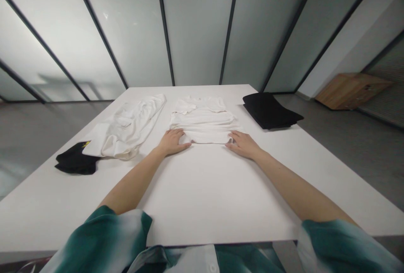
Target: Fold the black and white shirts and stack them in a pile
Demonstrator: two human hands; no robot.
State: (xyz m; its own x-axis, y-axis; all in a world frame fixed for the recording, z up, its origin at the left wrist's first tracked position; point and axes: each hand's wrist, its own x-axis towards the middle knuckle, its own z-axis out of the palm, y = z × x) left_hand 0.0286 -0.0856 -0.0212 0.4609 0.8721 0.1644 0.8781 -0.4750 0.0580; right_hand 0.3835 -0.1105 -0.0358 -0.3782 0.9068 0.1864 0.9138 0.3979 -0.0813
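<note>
A white shirt (202,119) lies flat in the middle of the white table (202,188), its near edge folded up. My left hand (172,141) rests on the near left corner of that shirt, fingers curled around the hem. My right hand (243,144) is on the near right corner, fingers pinching the cloth.
A crumpled white garment (128,127) lies to the left, with a black garment (75,161) beside it near the table's left edge. A folded black garment (269,111) sits at the far right. A wooden box (350,89) stands on the floor at the right. Glass panels rise behind the table.
</note>
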